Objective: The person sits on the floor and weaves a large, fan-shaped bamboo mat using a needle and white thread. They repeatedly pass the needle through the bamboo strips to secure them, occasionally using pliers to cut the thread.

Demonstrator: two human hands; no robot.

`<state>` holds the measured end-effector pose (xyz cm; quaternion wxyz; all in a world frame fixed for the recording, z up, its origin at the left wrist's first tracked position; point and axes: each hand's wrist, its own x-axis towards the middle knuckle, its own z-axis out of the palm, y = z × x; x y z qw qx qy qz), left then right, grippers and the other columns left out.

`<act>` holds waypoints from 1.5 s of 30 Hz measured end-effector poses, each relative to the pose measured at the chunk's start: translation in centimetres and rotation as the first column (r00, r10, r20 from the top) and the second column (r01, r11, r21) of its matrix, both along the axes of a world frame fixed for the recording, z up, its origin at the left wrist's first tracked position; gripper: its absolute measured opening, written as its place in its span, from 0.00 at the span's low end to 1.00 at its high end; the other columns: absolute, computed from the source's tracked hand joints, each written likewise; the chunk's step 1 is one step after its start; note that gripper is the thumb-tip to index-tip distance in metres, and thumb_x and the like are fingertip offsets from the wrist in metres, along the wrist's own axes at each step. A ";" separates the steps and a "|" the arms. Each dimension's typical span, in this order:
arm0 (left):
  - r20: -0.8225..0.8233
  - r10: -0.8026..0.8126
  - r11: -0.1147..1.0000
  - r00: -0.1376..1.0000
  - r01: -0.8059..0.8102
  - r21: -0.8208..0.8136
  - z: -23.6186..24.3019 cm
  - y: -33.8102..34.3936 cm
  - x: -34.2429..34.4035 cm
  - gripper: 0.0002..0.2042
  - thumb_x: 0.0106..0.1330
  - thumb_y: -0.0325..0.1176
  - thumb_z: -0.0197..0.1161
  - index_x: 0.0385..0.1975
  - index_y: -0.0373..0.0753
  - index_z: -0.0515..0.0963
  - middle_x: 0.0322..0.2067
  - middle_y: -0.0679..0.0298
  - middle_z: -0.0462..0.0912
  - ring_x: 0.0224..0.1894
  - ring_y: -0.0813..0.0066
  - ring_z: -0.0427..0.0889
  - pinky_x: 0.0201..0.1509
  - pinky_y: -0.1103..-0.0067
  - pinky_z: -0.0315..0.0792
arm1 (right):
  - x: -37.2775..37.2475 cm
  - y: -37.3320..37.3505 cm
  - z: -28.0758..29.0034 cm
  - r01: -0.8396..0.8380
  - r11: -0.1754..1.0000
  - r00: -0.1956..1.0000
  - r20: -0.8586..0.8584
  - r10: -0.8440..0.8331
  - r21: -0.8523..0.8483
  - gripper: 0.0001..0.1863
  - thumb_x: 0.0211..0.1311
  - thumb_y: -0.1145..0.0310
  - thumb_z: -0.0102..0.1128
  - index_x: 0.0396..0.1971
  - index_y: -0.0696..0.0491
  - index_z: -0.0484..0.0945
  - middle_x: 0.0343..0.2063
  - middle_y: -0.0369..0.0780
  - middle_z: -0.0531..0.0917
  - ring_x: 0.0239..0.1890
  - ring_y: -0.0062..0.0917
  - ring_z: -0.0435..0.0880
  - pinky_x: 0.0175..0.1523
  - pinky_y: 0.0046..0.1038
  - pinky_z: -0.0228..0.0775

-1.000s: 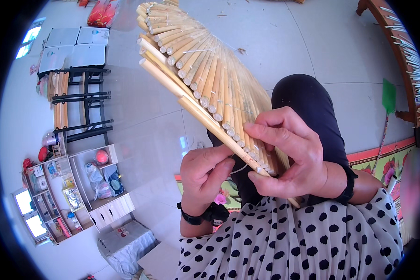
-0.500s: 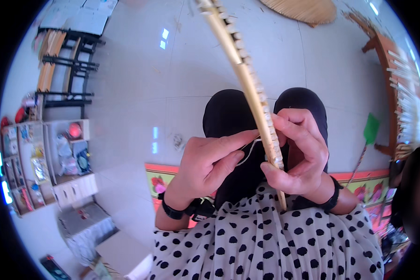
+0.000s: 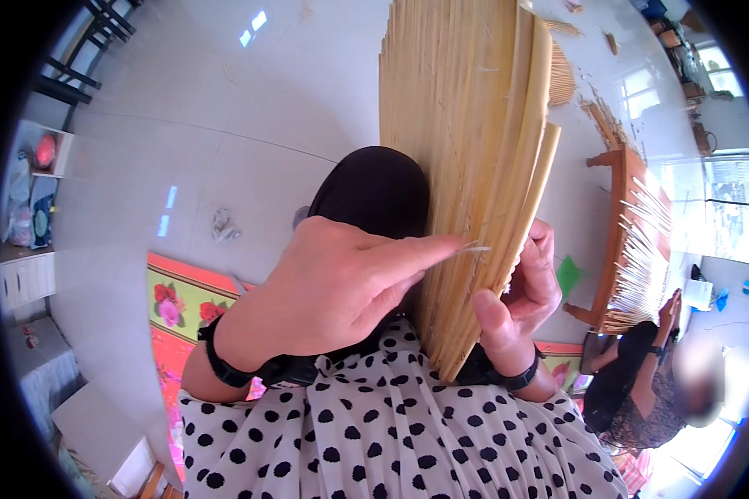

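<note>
Both hands (image 3: 341, 283) pinch the bamboo-slat fan (image 3: 462, 166) closed

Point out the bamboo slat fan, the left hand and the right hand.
bamboo slat fan (image 3: 458, 125), head view, flat face of the slats
left hand (image 3: 333, 283), head view, back of the hand
right hand (image 3: 528, 287), head view, palm behind the slats

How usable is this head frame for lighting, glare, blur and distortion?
Head view: bright daylight, with the window blown out and glare patches on the floor; fisheye bending and a black rim; the left hand, right hand and bamboo slats are sharp; a co-worker's face is blurred.
</note>
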<state>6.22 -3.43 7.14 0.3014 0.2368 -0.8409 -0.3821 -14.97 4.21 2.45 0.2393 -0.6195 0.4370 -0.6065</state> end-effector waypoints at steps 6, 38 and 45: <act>-0.078 0.009 0.999 0.997 -0.005 0.050 -0.1 0.1 0.6 0.21 0.53 0.18 0.61 0.50 0.36 0.80 0.25 0.59 0.84 0.18 0.67 0.78 0.23 0.78 0.69 | -0.1 1.0 0.0 0.047 0.985 0.996 0.071 -0.059 0.165 0.39 0.43 0.70 0.65 0.62 0.54 0.71 0.53 0.51 0.72 0.54 0.33 0.72 0.59 0.34 0.64; -0.448 0.350 0.937 0.823 -0.315 0.152 2.6 -0.6 2.7 0.16 0.68 0.23 0.52 0.54 0.32 0.76 0.18 0.73 0.73 0.17 0.91 0.66 0.21 0.91 0.59 | 0.1 1.6 1.1 0.194 0.936 0.945 0.199 -0.259 0.295 0.27 0.51 0.62 0.60 0.47 0.66 0.75 0.41 0.36 0.75 0.47 0.21 0.74 0.56 0.24 0.65; -0.451 0.337 0.941 0.827 -0.277 0.196 2.5 -0.7 2.9 0.13 0.69 0.25 0.53 0.50 0.32 0.77 0.19 0.74 0.74 0.18 0.92 0.67 0.21 0.91 0.58 | 0.0 1.9 1.0 0.216 0.928 0.937 0.202 -0.284 0.302 0.27 0.52 0.63 0.60 0.50 0.66 0.75 0.42 0.35 0.75 0.47 0.20 0.75 0.56 0.23 0.66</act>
